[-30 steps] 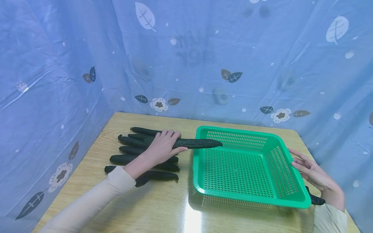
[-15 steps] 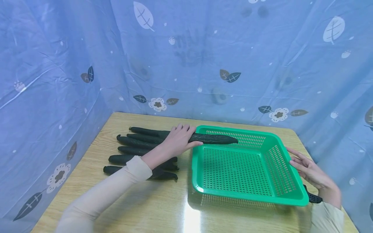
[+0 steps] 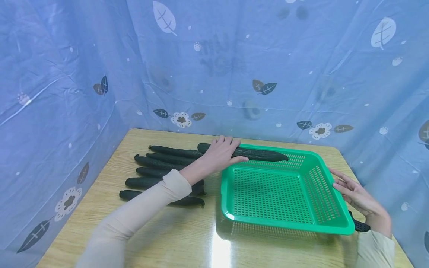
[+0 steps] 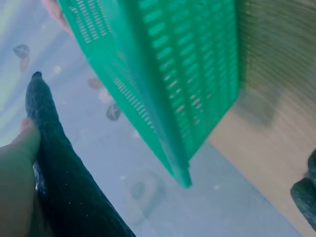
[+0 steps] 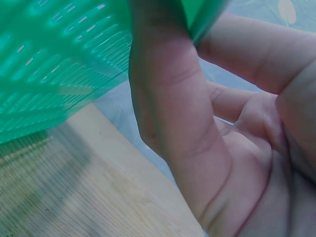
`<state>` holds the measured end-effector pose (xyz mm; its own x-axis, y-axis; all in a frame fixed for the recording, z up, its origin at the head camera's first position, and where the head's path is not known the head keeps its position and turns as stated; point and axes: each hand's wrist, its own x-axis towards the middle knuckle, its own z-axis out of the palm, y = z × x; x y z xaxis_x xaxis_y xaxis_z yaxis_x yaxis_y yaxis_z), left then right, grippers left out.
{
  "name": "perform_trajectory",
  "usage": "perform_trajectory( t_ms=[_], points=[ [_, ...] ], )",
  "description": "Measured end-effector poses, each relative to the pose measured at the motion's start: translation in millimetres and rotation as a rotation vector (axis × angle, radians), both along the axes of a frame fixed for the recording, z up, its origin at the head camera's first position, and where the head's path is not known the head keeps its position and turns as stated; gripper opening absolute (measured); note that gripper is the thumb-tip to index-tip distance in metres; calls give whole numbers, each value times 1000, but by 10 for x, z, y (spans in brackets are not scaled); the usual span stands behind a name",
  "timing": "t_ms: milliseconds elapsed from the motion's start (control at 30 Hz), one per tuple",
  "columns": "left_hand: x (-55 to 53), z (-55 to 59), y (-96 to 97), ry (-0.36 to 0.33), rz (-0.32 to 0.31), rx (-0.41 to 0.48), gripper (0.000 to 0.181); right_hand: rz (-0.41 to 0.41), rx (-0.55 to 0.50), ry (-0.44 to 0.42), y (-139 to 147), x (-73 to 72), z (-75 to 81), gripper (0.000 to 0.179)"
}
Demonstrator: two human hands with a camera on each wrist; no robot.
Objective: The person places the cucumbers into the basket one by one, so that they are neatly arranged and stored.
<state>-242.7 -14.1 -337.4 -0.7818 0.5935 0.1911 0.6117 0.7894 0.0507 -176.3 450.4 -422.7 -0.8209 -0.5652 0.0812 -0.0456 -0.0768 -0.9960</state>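
Observation:
My left hand [image 3: 219, 154] grips a long dark-green cucumber [image 3: 263, 154] by its middle, over the back left rim of a green plastic basket [image 3: 271, 199]. In the left wrist view, the thumb [image 4: 17, 163] lies along the held cucumber [image 4: 74, 182], which is apart from the basket wall [image 4: 197, 74]. At the basket's right side, my right hand [image 3: 358, 195] pinches the rim between thumb and fingers. The basket floor shows no cucumber on it. Several other cucumbers [image 3: 142, 182] lie side by side on the table at the left, partly hidden by my left forearm.
The wooden table [image 3: 177, 238] carries the basket and the cucumbers. Blue patterned curtains [image 3: 214, 67] hang behind it and at both sides. A black strap end [image 3: 362, 226] shows at my right wrist.
My left hand has carried the cucumber rightward and slightly back, from above the others to over the basket's rear left rim. The right hand still holds the basket, which stays in place.

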Motion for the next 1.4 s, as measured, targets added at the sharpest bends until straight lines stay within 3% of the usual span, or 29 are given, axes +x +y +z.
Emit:
perform_trajectory(
  t_ms=[267, 767, 1067, 1300, 1400],
  points=[
    [-32, 75, 223, -47, -9, -42, 65, -24, 9, -4, -11, 0, 1, 56],
    [-177, 43, 707, -69, 17, -58, 66, 9, -40, -13, 0, -9, -8, 56],
    [-235, -48, 1038, -83, 71, -102, 70, -25, 16, 16, -5, 4, -4, 56],
    [-240, -186, 1245, -41, 145, -148, 68, -22, 10, 5, -2, 17, -10, 56],
    [-228, -251, 1301, -62, 175, -145, 68, -29, 21, 8, -3, 9, -15, 56]
  ],
)
